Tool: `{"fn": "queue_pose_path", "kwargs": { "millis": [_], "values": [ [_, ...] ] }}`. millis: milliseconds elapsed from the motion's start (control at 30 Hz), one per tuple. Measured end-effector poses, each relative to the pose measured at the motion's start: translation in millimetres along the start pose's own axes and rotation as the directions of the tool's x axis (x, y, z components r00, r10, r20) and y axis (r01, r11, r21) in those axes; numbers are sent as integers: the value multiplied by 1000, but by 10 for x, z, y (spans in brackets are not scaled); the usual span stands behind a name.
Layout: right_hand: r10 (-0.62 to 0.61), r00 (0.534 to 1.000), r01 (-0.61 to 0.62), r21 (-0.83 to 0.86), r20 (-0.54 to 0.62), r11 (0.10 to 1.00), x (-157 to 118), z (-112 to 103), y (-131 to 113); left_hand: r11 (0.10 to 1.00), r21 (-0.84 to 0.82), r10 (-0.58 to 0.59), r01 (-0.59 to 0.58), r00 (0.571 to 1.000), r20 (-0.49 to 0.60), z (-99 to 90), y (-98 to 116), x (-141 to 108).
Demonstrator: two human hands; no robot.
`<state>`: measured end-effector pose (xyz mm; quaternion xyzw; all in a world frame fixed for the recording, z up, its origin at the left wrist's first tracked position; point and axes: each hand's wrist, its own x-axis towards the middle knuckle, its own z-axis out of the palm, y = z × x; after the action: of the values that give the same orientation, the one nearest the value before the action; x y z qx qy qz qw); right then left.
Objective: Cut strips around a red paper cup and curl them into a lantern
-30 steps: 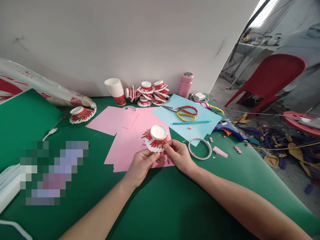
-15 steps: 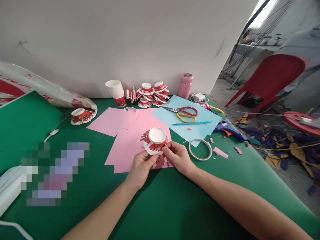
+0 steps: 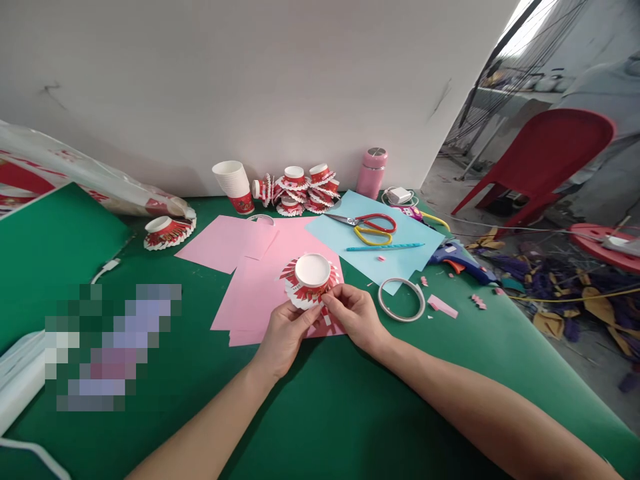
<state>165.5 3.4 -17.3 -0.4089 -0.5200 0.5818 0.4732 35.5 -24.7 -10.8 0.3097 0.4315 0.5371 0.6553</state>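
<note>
A red and white paper cup [image 3: 313, 270], its side cut into strips that flare outward, is held bottom up above pink paper sheets [image 3: 255, 293]. My left hand [image 3: 287, 333] pinches the near edge of the fringe from the left. From the right, the thumb and forefinger of my right hand [image 3: 354, 313] are closed on neighbouring strips. Some strips look folded over along the near rim. My fingers partly hide the strips they grip. A roll of double-sided tape [image 3: 401, 319] lies flat just right of my right hand.
Scissors [image 3: 370, 228] and a blue pen [image 3: 385, 247] lie on light blue paper [image 3: 325, 233]. Behind are stacked paper cups [image 3: 243, 203], several fringed cups [image 3: 294, 175] and a pink flask [image 3: 373, 175]. A glue gun [image 3: 463, 260] rests at the right edge; another fringed cup [image 3: 173, 233] sits left.
The cup has tilted and turned very slightly in my hands. Both hands keep their pinch on the fringe and have barely moved.
</note>
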Motion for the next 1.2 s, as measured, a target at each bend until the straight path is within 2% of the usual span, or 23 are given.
{"fn": "queue_pose_path", "kwargs": {
  "millis": [333, 567, 800, 967, 1200],
  "values": [
    [11, 1000, -10, 13, -10, 1000, -9, 35, -12, 1000, -1, 25, -25, 998, -49, 4, -21, 7],
    [21, 999, -21, 17, -28, 1000, -6, 46, 2, 999, 9, 52, -52, 999, -16, -8, -61, 19],
    [11, 996, -12, -6, -94, 1000, 17, 13, 13, 1000, 1, -8, 8, 999, -44, 14, -50, 12],
    [-26, 997, 24, -27, -75, 999, 1, 33, 10, 999, -41, 10, -13, 998, -70, 22, -35, 13],
    [-10, 998, 8, -23, -68, 1000, -19, 48, -12, 999, -32, 12, -15, 997, -78, 22, -37, 8]
  ]
}}
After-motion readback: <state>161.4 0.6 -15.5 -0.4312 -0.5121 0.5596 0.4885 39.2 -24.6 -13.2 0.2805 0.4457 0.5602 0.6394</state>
